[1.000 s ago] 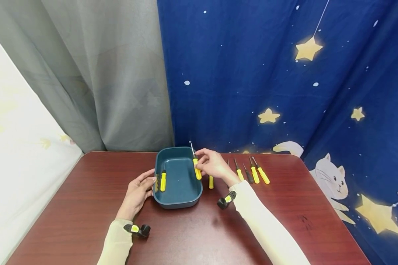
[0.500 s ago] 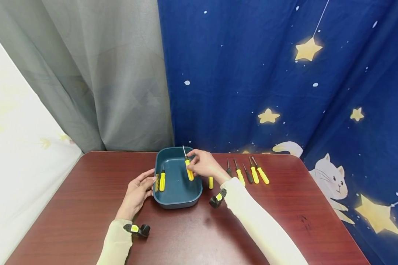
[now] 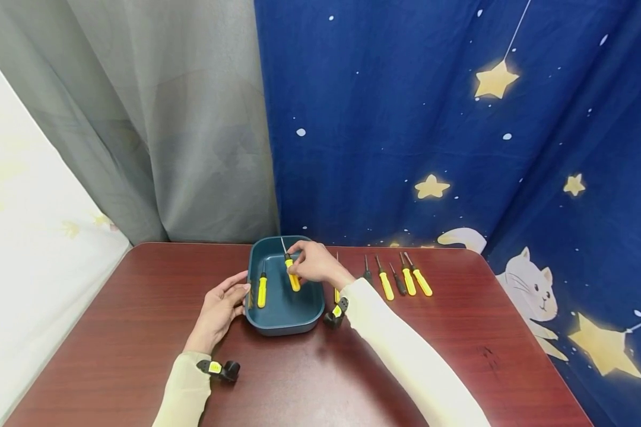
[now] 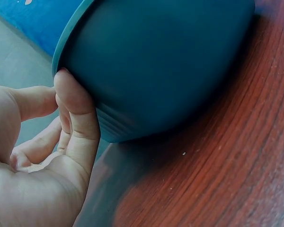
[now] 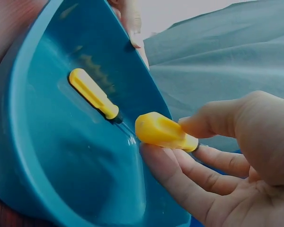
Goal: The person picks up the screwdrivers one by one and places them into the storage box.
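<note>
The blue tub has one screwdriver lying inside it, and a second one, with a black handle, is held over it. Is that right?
Not quite: the held screwdriver is yellow-handled, not black; the right wrist view shows it. One screwdriver does lie inside the blue tub.

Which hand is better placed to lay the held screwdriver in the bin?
Right, I'd say: the right hand pinches the held screwdriver by its yellow handle, over the bin. The left hand holds no tool and touches the bin's left side.

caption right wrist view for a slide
Right fingers pinch a yellow-handled screwdriver over a rounded teal box; another lies inside.
</note>
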The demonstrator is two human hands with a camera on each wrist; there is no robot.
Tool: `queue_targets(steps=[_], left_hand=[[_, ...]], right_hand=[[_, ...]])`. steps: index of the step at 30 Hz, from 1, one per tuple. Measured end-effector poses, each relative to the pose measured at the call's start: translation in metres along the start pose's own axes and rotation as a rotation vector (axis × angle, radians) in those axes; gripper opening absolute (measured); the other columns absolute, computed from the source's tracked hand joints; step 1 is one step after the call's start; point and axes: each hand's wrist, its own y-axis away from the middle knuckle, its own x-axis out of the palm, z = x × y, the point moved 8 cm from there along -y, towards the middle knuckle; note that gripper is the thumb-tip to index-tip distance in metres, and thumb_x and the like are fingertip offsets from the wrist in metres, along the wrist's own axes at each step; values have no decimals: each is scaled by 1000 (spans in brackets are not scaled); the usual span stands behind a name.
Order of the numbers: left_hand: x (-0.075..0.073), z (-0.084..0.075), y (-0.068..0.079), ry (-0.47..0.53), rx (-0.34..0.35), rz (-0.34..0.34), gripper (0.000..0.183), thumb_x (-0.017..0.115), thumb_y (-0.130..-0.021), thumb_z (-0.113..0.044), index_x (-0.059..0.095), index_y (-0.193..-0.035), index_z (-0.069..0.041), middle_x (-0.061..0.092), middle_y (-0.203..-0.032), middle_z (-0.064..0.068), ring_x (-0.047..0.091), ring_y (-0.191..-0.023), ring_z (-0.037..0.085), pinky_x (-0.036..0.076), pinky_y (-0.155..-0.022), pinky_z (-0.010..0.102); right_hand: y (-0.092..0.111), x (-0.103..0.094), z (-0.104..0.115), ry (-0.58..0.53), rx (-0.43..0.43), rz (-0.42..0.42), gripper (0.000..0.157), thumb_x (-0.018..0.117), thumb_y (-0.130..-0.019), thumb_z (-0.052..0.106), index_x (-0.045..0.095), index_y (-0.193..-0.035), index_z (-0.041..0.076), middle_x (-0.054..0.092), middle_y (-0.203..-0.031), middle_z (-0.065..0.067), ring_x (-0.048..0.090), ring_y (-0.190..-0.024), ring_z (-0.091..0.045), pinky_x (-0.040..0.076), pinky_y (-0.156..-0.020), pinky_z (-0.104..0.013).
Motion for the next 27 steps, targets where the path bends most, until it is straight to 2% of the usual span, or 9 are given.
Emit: queue_targets(steps=[3, 10, 17, 27], left_hand=[[0, -1, 1, -8, 1, 4, 52, 64, -103, -17, 48, -151, -9, 70, -104, 3, 59, -70, 5, 55, -59, 20], [0, -2, 1, -16, -1, 3, 50, 63, -103, -16, 48, -151, -9, 69, -105, 2, 58, -72, 5, 54, -59, 20], [2, -3, 2, -11, -6, 8, 51, 64, -103, -17, 48, -151, -8, 69, -104, 2, 58, -71, 6, 54, -59, 20], [1, -1, 2, -12, -22, 6, 51, 65, -103, -19, 49, -151, -11, 69, -104, 2, 58, -71, 6, 55, -60, 21]], right_hand=[[-5, 4, 1, 20, 3, 14, 42, 76, -91, 11, 61, -129, 6, 69, -89, -9, 74, -70, -23, 64, -76, -46], [-15, 14, 4, 76, 18, 47, 39, 75, -92, 13, 62, -128, 7, 72, -85, -6, 75, -68, -20, 63, -70, -32], [-25, 23, 1, 84, 70, 58, 39, 75, -92, 12, 64, -128, 6, 70, -91, -7, 73, -65, -16, 63, -70, -33], [-33, 33, -2, 86, 113, 48, 37, 75, -91, 9, 64, -126, 4, 69, -96, -10, 75, -67, -21, 64, -72, -37]])
